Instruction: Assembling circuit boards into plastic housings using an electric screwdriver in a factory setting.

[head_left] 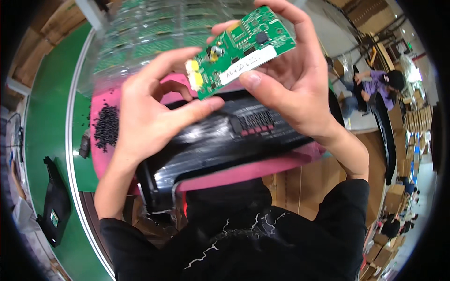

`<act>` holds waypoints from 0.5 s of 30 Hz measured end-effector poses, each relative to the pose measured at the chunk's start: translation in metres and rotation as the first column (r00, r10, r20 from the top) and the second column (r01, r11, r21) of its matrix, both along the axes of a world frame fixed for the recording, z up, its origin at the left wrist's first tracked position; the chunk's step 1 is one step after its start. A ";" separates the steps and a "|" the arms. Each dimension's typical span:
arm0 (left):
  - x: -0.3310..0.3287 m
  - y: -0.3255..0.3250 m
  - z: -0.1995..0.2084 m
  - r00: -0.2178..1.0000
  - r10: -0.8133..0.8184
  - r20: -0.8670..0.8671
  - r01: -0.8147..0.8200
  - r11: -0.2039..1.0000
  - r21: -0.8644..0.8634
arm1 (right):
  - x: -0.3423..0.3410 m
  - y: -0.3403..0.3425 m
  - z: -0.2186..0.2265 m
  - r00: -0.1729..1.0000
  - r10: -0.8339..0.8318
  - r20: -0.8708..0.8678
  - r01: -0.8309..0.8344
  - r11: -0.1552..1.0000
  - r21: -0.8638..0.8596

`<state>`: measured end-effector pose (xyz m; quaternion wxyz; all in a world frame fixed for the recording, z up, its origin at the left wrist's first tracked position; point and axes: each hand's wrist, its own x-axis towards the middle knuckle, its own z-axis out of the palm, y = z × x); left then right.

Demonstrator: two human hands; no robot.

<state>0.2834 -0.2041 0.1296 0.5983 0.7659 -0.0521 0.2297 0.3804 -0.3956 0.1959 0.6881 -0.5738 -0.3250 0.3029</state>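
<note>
A green circuit board (236, 56) is held up and tilted in front of me, its right end higher. It carries a white label strip and yellow-white connectors. My right hand (300, 79) grips it, with the thumb on the label's lower edge and fingers along the far side and behind. My left hand (150, 112) closes about the connector end; its thumb lies at the lower corner, and some fingertips are hidden behind the board. Below both hands lies a long black plastic housing (201, 152) with a shiny surface and a small slotted grille.
A pink mat (262, 166) lies under the housing, with a pile of small black screws (107, 127) at left. Clear trays of green boards (150, 42) stack behind. Another black housing (56, 206) lies on the green table (47, 122). A person (379, 89) sits at right.
</note>
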 end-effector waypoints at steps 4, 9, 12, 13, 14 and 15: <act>0.012 -0.019 0.007 0.980 -0.162 -0.112 0.152 0.984 -0.087 | -0.001 -0.036 -0.014 0.973 -0.212 -0.096 0.215 0.976 0.021; 0.025 -0.034 0.006 0.979 -0.126 -0.163 0.149 0.979 0.137 | 0.001 -0.066 -0.069 0.880 -0.323 0.348 0.271 0.944 0.191; 0.028 -0.032 -0.005 0.974 -0.156 -0.165 0.185 0.967 0.174 | 0.018 -0.087 -0.088 0.894 -0.293 0.339 0.277 0.956 0.095; 0.026 -0.034 -0.011 0.965 -0.144 -0.219 0.177 0.974 0.141 | 0.022 -0.091 -0.097 0.876 -0.270 0.400 0.282 0.959 0.029; 0.025 -0.034 -0.016 0.959 -0.121 -0.257 0.178 0.961 0.210 | 0.027 -0.095 -0.103 0.832 -0.221 0.510 0.276 0.960 -0.035; 0.023 -0.033 -0.021 0.951 -0.096 -0.294 0.180 0.944 0.276 | 0.030 -0.098 -0.108 0.776 -0.161 0.609 0.276 0.956 -0.099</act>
